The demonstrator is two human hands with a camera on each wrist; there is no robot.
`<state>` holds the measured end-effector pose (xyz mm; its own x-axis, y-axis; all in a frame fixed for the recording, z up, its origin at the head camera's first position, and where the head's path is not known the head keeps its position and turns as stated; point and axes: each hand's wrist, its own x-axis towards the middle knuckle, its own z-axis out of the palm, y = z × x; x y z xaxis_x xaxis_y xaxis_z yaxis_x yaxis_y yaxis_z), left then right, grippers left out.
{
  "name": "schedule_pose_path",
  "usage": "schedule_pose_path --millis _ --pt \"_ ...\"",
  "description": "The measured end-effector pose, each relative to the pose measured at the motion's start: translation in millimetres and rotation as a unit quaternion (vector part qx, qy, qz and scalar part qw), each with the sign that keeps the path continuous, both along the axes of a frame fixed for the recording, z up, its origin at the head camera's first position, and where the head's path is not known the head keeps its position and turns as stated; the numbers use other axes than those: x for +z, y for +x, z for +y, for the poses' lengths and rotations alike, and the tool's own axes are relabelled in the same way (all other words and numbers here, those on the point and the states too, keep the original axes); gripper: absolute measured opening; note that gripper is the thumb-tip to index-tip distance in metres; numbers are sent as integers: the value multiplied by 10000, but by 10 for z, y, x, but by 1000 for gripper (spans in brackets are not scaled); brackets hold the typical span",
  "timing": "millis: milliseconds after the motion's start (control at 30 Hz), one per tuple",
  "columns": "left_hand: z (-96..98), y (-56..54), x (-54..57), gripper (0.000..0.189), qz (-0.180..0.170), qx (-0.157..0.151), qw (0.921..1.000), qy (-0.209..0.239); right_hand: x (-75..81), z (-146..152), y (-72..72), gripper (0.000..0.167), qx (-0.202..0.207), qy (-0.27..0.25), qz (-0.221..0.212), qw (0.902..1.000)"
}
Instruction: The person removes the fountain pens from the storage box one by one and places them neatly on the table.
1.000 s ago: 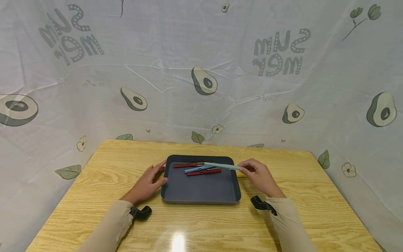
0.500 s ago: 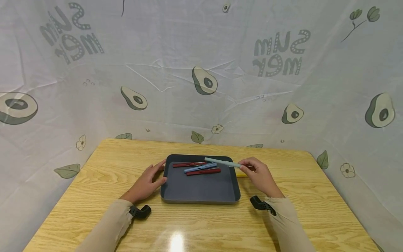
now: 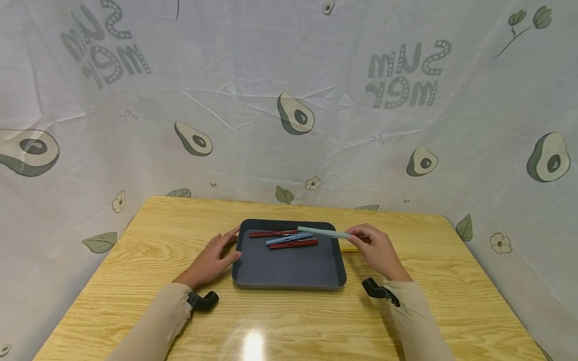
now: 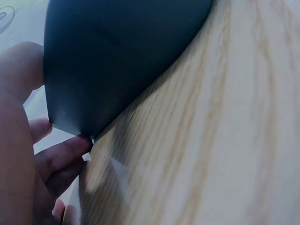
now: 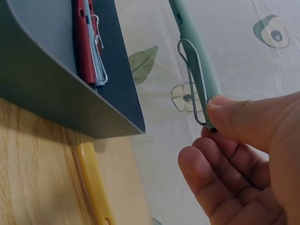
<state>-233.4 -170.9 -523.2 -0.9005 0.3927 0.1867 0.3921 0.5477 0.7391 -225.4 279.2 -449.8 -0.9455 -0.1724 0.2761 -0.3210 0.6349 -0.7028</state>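
Note:
My right hand [image 3: 374,246] pinches a pale green pen [image 3: 322,232] by its cap end, beside the metal clip. The pen is tilted, its far end over the back right of a dark grey tray [image 3: 289,288]. Two red pens, the nearer red pen [image 3: 293,244] and the farther red pen [image 3: 266,233], lie in the tray with a blue pen [image 3: 282,239] between them. My left hand [image 3: 211,260] rests against the tray's left side, thumb at the rim; the left wrist view shows its fingertips [image 4: 83,142] at the tray's lower corner.
A yellow pen [image 5: 95,185] lies on the wooden table [image 3: 289,321] just right of the tray, partly behind my right hand in the head view. A white curtain [image 3: 244,150] printed with avocados hangs behind the table.
The green pen's far end has swung up and back from over the other pens, uncovering the blue one. My left hand and the tray have stayed in place.

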Motion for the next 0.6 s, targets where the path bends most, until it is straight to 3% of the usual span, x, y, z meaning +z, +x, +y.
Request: schedule_pose_path --millis 600 --pt "-50 -150 4 72 -46 -99 9999 -6 85 214 -35 21 -388 42 -91 9992"
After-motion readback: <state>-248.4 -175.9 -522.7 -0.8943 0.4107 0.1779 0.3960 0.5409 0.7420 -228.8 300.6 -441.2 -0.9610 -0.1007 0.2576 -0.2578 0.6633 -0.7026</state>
